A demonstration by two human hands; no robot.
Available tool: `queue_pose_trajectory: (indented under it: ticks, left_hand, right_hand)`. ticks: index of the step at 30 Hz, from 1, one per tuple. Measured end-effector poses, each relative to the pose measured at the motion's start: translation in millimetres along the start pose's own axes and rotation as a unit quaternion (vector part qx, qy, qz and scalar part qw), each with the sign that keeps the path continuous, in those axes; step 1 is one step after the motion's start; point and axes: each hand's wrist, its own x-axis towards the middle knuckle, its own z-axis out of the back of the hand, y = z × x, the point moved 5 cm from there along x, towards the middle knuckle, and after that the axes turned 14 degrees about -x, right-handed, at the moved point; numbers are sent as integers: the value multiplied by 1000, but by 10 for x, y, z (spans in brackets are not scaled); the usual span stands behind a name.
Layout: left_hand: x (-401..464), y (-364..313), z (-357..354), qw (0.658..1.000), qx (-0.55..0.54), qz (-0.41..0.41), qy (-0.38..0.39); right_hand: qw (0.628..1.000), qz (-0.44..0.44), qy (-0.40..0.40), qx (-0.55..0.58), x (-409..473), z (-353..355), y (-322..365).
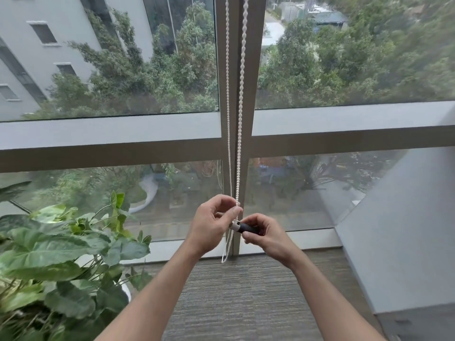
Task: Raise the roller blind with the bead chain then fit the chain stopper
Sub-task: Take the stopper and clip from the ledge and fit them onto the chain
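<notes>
A white bead chain (240, 114) hangs in two strands down the grey window mullion (253, 70), and its loop (225, 254) ends just above the carpet. My left hand (211, 225) pinches the chain at about sill height. My right hand (262, 233) grips a small dark cylindrical chain stopper (246, 227) with a white tip, and the tip touches the chain beside my left fingers. The roller blind itself is out of view above the frame.
A large leafy potted plant (56, 254) stands at the lower left, close to my left forearm. A grey wall or cabinet (406, 230) rises at the right. Grey carpet (246, 303) lies below, and the horizontal window rail (110, 136) crosses the glass.
</notes>
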Motion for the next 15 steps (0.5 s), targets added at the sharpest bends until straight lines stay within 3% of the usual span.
queue_pose_trajectory:
  ticks: [10,15]
  left_hand:
    - [37,243,-54,993,109,-35,27]
    - [-35,613,-29,991,133,4,34]
  right_hand:
    - [993,-67,11,-96,56,-199,-645]
    - [988,-92,2,-122,60,-291,-920]
